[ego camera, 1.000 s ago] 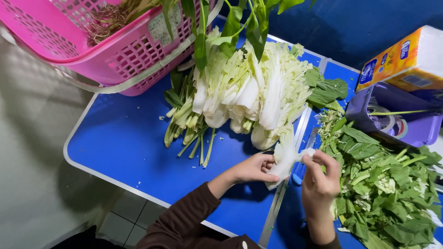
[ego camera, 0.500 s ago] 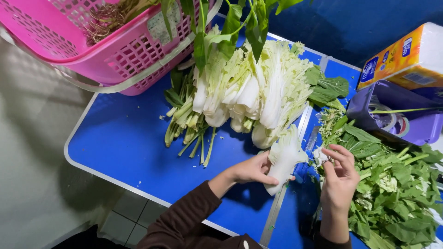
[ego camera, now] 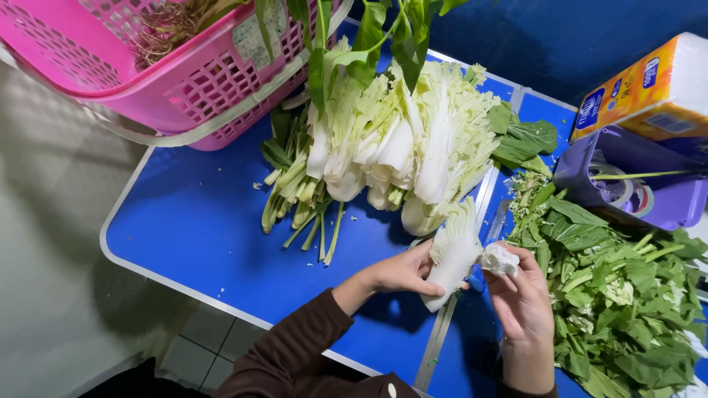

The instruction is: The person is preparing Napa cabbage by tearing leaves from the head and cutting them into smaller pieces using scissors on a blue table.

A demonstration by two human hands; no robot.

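Blue bench (ego camera: 184, 236) carries a heap of cabbage (ego camera: 413, 140) with green stalks (ego camera: 295, 199) beside it, a pink basket (ego camera: 147, 66) at the far left and loose greens (ego camera: 619, 295) on the right. The left hand (ego camera: 402, 271) has its grip closed round the base of a pale cabbage leaf (ego camera: 453, 247), held just above the bench near its middle seam. The right hand (ego camera: 520, 295) pinches a small white torn piece (ego camera: 500, 258) between its fingertips, touching the leaf's edge.
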